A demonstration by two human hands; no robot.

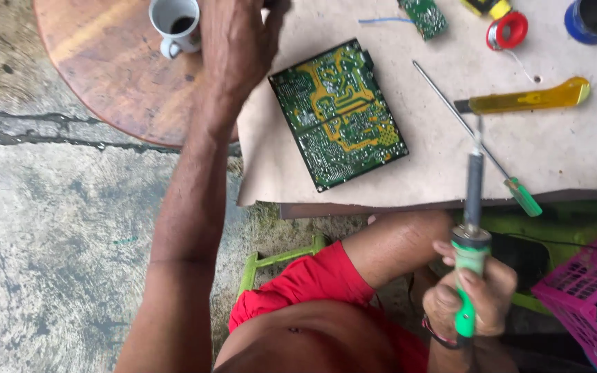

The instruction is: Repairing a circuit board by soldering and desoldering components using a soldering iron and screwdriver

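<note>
Head view: green-handled soldering iron gripped in right hand, tip short of green circuit board; soldering unstarted; left hand beyond, grip unclear.

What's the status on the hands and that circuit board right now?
Right hand shut on soldering iron, tip raised. Left hand stretched out beside white cup, grip unclear. Circuit board flat, untouched. Screwdriver lies alongside.

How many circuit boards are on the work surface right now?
2. A large circuit board lies solder side up on the brown paper, right of the left hand. A small circuit board sits at the top edge, partly cropped; others may lie outside the frame.
</note>
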